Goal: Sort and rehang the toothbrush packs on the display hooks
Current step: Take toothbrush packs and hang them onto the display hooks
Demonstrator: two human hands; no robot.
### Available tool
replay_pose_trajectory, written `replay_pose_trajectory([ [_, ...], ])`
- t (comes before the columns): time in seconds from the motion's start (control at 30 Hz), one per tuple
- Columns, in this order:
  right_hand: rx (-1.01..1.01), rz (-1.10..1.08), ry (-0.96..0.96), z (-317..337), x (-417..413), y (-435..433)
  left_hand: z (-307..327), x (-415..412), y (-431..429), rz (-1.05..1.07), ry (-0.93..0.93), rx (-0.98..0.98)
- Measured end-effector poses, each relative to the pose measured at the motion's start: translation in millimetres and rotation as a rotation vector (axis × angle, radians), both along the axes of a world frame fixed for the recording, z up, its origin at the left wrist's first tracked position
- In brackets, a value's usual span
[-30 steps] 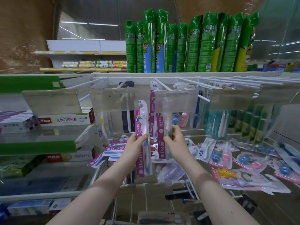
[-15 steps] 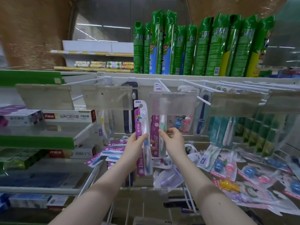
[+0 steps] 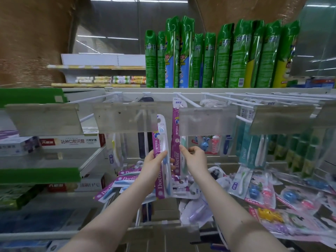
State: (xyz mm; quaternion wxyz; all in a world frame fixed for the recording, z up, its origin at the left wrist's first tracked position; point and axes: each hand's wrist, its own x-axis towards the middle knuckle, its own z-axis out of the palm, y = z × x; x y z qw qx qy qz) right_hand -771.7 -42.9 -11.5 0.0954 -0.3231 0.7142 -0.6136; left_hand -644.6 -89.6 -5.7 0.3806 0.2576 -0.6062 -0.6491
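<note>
Pinching the hanging purple pack between curled fingertips, the right hand is steadying it on its display hook, seemingly to seat it squarely; the left hand is gripping a matching Doctor pack upright, ready for that hook, while what looks like a wire tray below is holding jumbled loose packs
</note>
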Motion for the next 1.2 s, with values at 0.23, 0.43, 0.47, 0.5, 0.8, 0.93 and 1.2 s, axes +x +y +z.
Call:
replay_pose_trajectory([
  [0.23, -0.010, -0.022, -0.052, -3, 3, 11, 1, 4, 1, 0.003, 0.003, 0.010],
  [0.43, -0.070, -0.045, -0.034, 0, 8, 35, -4, 7, 13, 0.004, 0.013, 0.043],
  [0.47, -0.082, -0.034, -0.034, 1, 9, 40, -4, 7, 17, 0.004, 0.016, 0.050],
  [0.5, -0.095, -0.018, -0.036, 0, 10, 44, -6, 7, 20, 0.006, 0.017, 0.060],
  [0.8, -0.106, 0.302, -0.039, -5, 30, 86, -15, 9, 66, -0.031, 0.044, 0.105],
  [0.93, -0.068, 0.369, 0.002, -7, 37, 106, -20, 8, 89, -0.066, 0.059, 0.125],
  [1.2, -0.081, 0.379, -0.012, -12, 42, 129, -25, 4, 113, -0.011, 0.051, 0.211],
])
